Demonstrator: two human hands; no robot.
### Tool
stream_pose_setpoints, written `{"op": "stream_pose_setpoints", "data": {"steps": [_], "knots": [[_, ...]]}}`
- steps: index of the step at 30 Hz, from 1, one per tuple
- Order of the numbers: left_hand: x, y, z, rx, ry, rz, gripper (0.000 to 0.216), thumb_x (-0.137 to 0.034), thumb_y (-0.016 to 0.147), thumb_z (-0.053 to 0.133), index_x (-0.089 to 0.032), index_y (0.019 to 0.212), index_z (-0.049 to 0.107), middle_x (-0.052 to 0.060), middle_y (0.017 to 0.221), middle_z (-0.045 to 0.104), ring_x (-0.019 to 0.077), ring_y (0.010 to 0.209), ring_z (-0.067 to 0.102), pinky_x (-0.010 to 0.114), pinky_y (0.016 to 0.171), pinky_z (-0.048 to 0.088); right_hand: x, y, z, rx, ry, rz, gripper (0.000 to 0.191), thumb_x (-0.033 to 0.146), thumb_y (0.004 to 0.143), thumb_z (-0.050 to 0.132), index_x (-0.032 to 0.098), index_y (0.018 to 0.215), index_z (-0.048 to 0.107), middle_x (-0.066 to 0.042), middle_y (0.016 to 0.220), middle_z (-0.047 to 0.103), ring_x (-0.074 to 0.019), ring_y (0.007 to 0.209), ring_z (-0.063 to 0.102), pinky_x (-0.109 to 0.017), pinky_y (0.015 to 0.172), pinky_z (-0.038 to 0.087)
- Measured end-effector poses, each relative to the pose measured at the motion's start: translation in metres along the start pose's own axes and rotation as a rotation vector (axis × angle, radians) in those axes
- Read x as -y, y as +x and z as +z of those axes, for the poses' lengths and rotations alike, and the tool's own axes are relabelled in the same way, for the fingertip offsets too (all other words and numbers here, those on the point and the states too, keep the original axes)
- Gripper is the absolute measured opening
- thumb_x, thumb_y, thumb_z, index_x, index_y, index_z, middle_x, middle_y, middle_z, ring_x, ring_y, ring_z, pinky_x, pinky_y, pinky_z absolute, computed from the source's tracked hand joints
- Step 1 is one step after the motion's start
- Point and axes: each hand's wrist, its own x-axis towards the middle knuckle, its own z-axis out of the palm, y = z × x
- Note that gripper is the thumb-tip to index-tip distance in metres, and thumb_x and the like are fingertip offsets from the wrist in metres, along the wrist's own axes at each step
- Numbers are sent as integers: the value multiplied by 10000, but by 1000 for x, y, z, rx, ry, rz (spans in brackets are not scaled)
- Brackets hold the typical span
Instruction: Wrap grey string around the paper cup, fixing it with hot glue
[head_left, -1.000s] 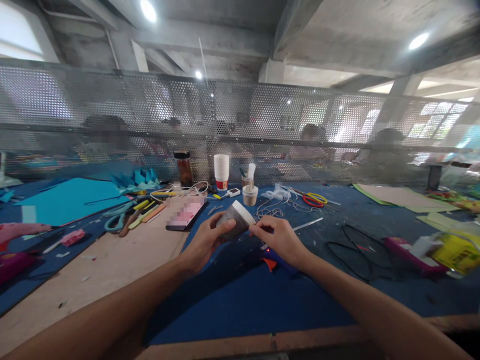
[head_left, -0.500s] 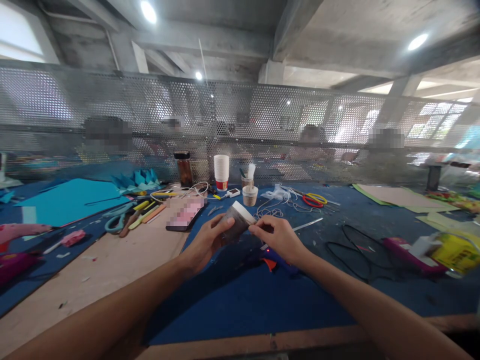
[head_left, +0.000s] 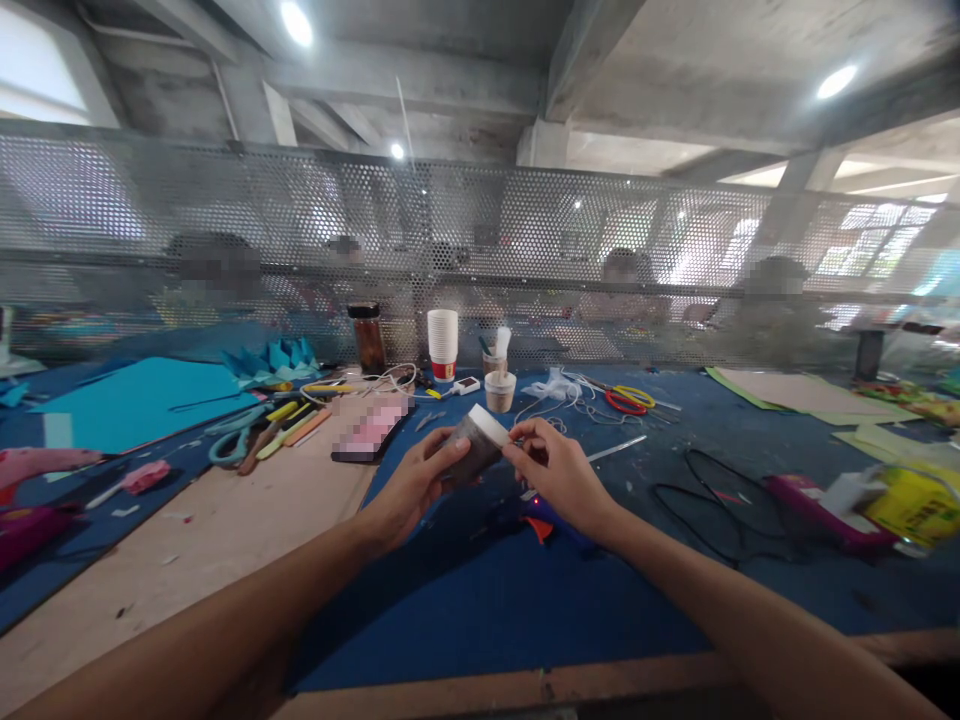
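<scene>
My left hand (head_left: 420, 480) is wrapped round a paper cup (head_left: 480, 445) with a dark grey covering and a white band at one end. The cup is tilted, its white end pointing up and to the right. At that end, the thumb and fingers of my right hand (head_left: 551, 465) are pinched together against the cup's edge; anything thin between them is too small to make out. Beneath the right hand lies a dark blue tool (head_left: 566, 525) with a small red light, partly hidden, beside an orange-red scrap (head_left: 538, 530).
Behind my hands stand a small white-rimmed cup (head_left: 500, 392), a stack of paper cups (head_left: 442, 345) and a brown jar (head_left: 367, 340). Scissors (head_left: 630, 400) and tangled cord lie to the right. On the left are a phone (head_left: 373, 428), several tools and blue sheets (head_left: 150, 395). A perforated screen (head_left: 480, 220) borders the table.
My right hand has shifted slightly up along the cup's edge, its fingers still pinched. The cup has turned slightly in my left hand.
</scene>
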Motion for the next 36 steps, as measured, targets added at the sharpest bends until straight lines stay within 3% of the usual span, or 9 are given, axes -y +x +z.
{"op": "stream_pose_setpoints", "data": {"steps": [5,12,17,21,26,36], "knots": [[2,1,1,4,105,44,547,-412,773,851,-176,1228,659,130,1258,667,302,1145,648,434,944,564,-1,0,0,-9,16,-2,131,340,966,631,232,1033,600,47,683,657,-158,614,670,-292,627,504],[-4,1,-2,-222,441,191,610,-396,719,850,-167,1249,650,121,1172,721,314,1088,664,418,944,507,3,0,0,-5,-89,20,230,319,931,683,229,1119,585,37,726,698,-172,654,672,-307,650,496],[-11,-2,-1,-314,537,207,643,-387,691,856,-173,1252,626,106,1122,729,309,1010,682,406,881,519,0,1,-1,-14,-173,55,274,246,892,719,218,1138,601,27,750,701,-162,637,630,-296,623,467],[-14,-2,1,-356,608,208,663,-396,695,842,-171,1275,616,123,1179,708,322,1031,674,424,903,515,0,1,-4,-34,-241,55,203,221,885,713,226,1077,645,14,793,716,-155,651,623,-290,631,460],[-17,-3,5,-344,619,196,666,-385,693,828,-184,1284,595,145,1272,672,346,1126,652,442,931,521,1,1,-6,-96,-315,-24,104,224,898,695,232,1001,681,5,839,712,-164,724,643,-306,701,470],[-4,-1,-4,-243,751,250,602,-388,768,778,-214,1310,580,88,1257,673,289,1077,668,395,894,543,-7,6,-11,-202,-233,-200,58,195,957,610,217,975,660,-24,947,686,-178,853,655,-330,825,506]]}}
